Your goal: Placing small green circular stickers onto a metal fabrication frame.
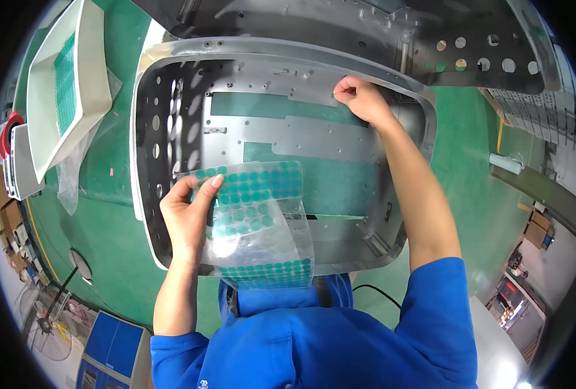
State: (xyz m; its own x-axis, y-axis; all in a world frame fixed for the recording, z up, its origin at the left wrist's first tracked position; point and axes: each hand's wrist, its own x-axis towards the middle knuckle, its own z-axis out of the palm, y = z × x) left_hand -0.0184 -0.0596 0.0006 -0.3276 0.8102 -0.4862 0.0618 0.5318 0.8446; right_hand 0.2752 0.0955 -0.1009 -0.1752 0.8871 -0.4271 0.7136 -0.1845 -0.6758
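My left hand (192, 209) pinches clear sheets of round green stickers (254, 185) between thumb and fingers. The sheets hang over the near left part of a grey metal case (340, 243), and their lower end droops past its near rim. Inside the case, toward the far right, my right hand (360, 98) is closed in a pinch at the perforated inner metal plate (301, 129). Whatever lies between those fingertips is too small to make out. Through the plate's rectangular cutouts the green surface (252, 105) beneath shows.
A similar grey metal shell (359, 32) with round holes stands beyond the case. To the left, a white bin (42, 110) holds a green sheet (64, 84), with clear plastic film (74, 181) beside it. A fan (51, 330) and a blue cabinet (113, 347) stand lower left.
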